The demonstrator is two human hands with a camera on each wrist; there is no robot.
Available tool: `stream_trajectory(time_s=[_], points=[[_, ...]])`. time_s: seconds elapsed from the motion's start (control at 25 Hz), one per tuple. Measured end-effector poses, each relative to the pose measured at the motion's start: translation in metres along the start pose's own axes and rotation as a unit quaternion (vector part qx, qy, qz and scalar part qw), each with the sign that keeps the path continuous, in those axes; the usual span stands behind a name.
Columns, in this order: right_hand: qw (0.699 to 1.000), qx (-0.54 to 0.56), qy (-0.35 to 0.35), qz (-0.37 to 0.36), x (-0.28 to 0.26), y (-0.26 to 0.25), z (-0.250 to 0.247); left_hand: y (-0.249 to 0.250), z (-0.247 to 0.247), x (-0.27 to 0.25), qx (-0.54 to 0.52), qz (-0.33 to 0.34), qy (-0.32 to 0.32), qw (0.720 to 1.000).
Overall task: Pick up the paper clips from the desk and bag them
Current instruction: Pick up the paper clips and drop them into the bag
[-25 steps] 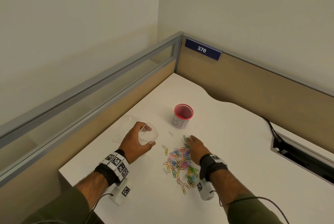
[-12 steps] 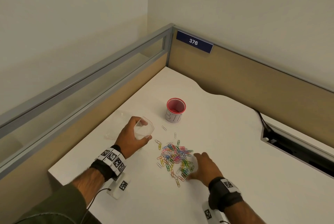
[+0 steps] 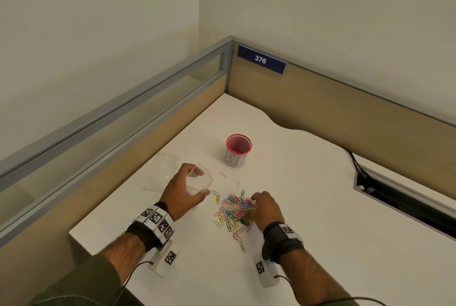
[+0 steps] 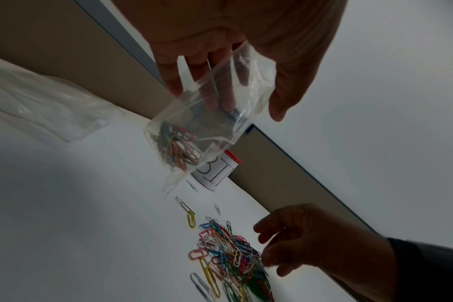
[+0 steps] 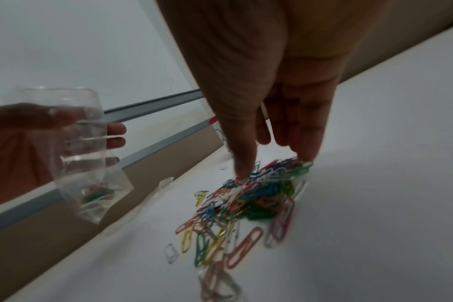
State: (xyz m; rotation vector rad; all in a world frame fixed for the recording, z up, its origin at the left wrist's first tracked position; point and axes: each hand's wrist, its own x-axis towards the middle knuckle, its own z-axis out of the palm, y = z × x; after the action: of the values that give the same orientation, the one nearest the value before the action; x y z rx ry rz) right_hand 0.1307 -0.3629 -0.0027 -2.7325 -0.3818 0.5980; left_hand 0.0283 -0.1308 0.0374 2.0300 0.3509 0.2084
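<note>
A pile of coloured paper clips [image 3: 234, 212] [image 4: 230, 259] [image 5: 246, 200] lies on the white desk [image 3: 308, 207]. My right hand [image 3: 251, 207] [image 5: 274, 166] is clawed over the pile's right side. Its thumb and fingertips [image 5: 307, 157] pinch a bunch of clips that rests on the desk. Left of the pile, my left hand [image 3: 200, 180] [image 4: 226, 102] holds a small clear bag [image 3: 207, 177] [image 4: 207, 126] [image 5: 83, 155] just above the desk, mouth open. Several clips [image 4: 178, 147] sit at the bag's bottom.
A red cup labelled BIN [image 3: 238, 149] stands behind the pile. Another flat clear bag [image 3: 164, 172] lies at the left by the partition. A few stray clips [image 3: 223, 174] lie between cup and pile. A cable slot [image 3: 394, 194] runs along the desk's right.
My right hand swept from the pile's far side down its right edge, then came back onto the upper right and bunched the clips. The left hand kept holding the bag.
</note>
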Motion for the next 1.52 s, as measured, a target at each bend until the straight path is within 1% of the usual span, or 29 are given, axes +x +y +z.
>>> stream_trajectory(time_s=[0.12,0.16,0.2,0.32,0.44,0.52,0.6,0.68,0.76,0.84,0.92,1.0,1.08,1.16,1.2,1.36,1.44,1.52], points=[[0.992,-0.079,-0.087,-0.046,0.005,0.000,0.000,-0.001,-0.001,0.000,0.000,-0.005,-0.002,1.000],[0.987,-0.105,-0.098,-0.064,0.005,-0.002,0.003,-0.001,-0.001,0.000,0.000,-0.005,0.000,1.000],[0.984,-0.129,-0.096,-0.079,0.005,-0.004,0.007,-0.001,-0.002,-0.001,0.001,-0.005,0.002,1.000],[0.980,-0.159,-0.042,-0.113,0.004,-0.009,0.018,-0.001,-0.002,-0.002,0.003,-0.004,0.001,1.000],[0.980,-0.164,-0.015,-0.115,0.003,-0.011,0.021,-0.001,-0.002,-0.003,0.006,0.000,-0.002,1.000],[0.982,-0.158,-0.004,-0.104,0.005,-0.013,0.018,0.000,-0.002,-0.003,0.006,0.002,0.000,1.000],[0.987,-0.135,-0.002,-0.084,0.007,-0.015,0.012,0.000,-0.002,-0.003,0.005,0.002,0.000,1.000],[0.994,-0.090,0.008,-0.060,0.009,-0.015,0.005,0.001,-0.002,-0.002,0.005,0.002,-0.002,1.000],[0.999,-0.019,0.029,-0.038,0.009,-0.014,-0.003,0.002,-0.001,0.000,0.006,0.004,-0.002,1.000],[0.996,0.059,0.055,-0.032,0.007,-0.015,-0.015,0.001,0.000,0.000,0.006,0.004,-0.003,1.000],[0.983,0.158,0.083,-0.041,0.001,-0.023,-0.032,0.001,0.001,0.001,0.006,0.003,-0.006,1.000],[0.958,0.261,0.103,-0.062,-0.009,-0.039,-0.054,0.002,0.004,0.003,0.010,0.002,-0.010,1.000],[0.934,0.324,0.114,-0.095,-0.018,-0.062,-0.074,0.005,0.008,0.003,0.016,-0.001,-0.015,1.000],[0.924,0.340,0.113,-0.134,-0.023,-0.085,-0.086,0.008,0.012,0.004,0.020,0.002,-0.017,1.000],[0.924,0.334,0.108,-0.150,-0.025,-0.096,-0.088,0.009,0.014,0.005,0.020,0.007,-0.018,1.000],[0.941,0.267,0.091,-0.184,-0.027,-0.126,-0.080,0.015,0.021,0.008,0.020,0.013,-0.021,0.999],[0.950,0.221,0.088,-0.202,-0.026,-0.132,-0.073,0.020,0.024,0.011,0.021,-0.001,-0.024,1.000],[0.952,0.210,0.085,-0.204,-0.024,-0.132,-0.072,0.021,0.025,0.012,0.021,-0.004,-0.023,1.000]])
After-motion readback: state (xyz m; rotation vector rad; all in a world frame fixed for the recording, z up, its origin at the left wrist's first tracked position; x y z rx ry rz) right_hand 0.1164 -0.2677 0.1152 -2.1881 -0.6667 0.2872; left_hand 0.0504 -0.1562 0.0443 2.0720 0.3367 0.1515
